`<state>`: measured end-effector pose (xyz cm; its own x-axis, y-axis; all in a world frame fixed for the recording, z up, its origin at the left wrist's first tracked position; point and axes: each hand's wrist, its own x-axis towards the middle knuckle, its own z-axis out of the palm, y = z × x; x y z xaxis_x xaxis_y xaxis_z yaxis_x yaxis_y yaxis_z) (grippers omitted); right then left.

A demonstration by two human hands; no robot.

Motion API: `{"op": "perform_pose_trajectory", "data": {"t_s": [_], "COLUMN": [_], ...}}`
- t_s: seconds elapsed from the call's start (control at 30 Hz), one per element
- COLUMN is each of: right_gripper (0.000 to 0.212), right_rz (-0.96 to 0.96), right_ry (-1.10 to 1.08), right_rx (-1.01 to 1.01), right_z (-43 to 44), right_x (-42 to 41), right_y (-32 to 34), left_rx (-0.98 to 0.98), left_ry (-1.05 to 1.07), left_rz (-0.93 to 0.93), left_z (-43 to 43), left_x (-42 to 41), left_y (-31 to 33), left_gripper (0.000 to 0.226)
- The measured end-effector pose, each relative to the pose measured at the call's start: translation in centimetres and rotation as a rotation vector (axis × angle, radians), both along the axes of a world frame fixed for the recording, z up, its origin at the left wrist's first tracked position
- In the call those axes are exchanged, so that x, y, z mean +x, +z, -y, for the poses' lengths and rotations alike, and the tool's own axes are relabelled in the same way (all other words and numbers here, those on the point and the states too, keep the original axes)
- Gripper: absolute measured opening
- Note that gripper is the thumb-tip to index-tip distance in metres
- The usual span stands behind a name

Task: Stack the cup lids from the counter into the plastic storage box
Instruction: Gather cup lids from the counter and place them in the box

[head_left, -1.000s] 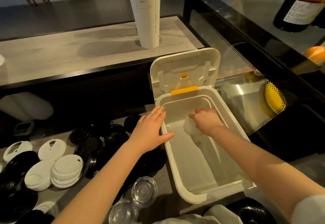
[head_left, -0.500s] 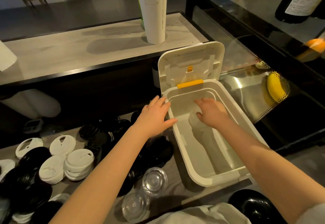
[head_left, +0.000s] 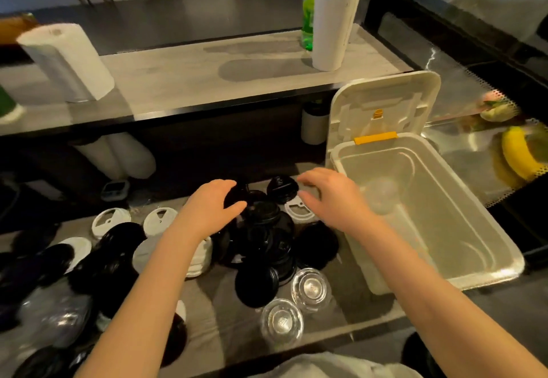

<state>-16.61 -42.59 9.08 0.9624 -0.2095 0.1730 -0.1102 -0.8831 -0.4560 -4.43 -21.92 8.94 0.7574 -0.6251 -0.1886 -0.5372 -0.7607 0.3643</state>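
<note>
Black cup lids (head_left: 267, 238) lie heaped on the lower counter, with white lids (head_left: 111, 220) to their left and clear dome lids (head_left: 310, 288) in front. The white plastic storage box (head_left: 462, 281) stands at the right with its flap up, and a translucent lid (head_left: 382, 194) rests at its far end. My left hand (head_left: 210, 205) grips a black lid (head_left: 234, 196) at the back of the heap, between thumb and fingers. Just left of the box, my right hand (head_left: 332, 196) hovers with curved fingers over a white lid (head_left: 299, 210), with nothing plainly in it.
A raised counter shelf (head_left: 207, 81) runs behind the lids, carrying a paper towel roll (head_left: 68, 63), a tall white sleeve of cups (head_left: 335, 16) and a green bottle (head_left: 308, 7). A glass display case with bananas (head_left: 519, 155) stands right of the box.
My right hand has come out of the box and moved left over the lids. My left hand left the box rim and took hold of a black lid. The view has turned left.
</note>
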Motion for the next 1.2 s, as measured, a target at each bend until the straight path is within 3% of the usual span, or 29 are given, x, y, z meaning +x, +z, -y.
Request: {"op": "perform_pose_trajectory", "data": {"t_s": [0.17,0.33,0.53,0.73,0.97,1.13,1.2], "right_gripper": [0.038,0.07,0.069,0.062,0.054,0.084,0.081], "right_rz": [-0.276,-0.593,-0.53,-0.503,-0.499,-0.649,-0.677], "right_ry": [0.053,0.088,-0.035,-0.129,-0.254,-0.32,-0.315], "right_rx": [0.026,-0.14,-0.031,0.098,0.322,0.407,0.396], "right_z": [-4.7,-7.1,-6.6,-5.3,-4.6,-5.0,-5.4], "right_x": [1.9,2.8,3.4,4.2,7.9,9.9,10.4], "right_y": [-3.3,-7.6,-8.5,-8.9,-8.7,-9.8,-10.6], "left_rx": [0.036,0.152,0.288,0.191,0.012,-0.142,-0.182], "left_ry": [0.117,-0.002,-0.181,-0.176,-0.02,0.168,0.221], "left_rz": [-0.088,-0.119,-0.13,-0.088,-0.016,0.024,0.033], "left_z": [-5.9,-6.9,-4.8,-4.5,-6.0,-7.1,-7.4], "left_x": [0.7,0.6,1.2,1.3,1.8,2.2,2.2], "left_y": [-3.5,-7.7,-10.3,-10.3,-6.2,-3.8,-3.7], "left_gripper": [0.059,0.084,0.1,0.092,0.091,0.094,0.094]}}
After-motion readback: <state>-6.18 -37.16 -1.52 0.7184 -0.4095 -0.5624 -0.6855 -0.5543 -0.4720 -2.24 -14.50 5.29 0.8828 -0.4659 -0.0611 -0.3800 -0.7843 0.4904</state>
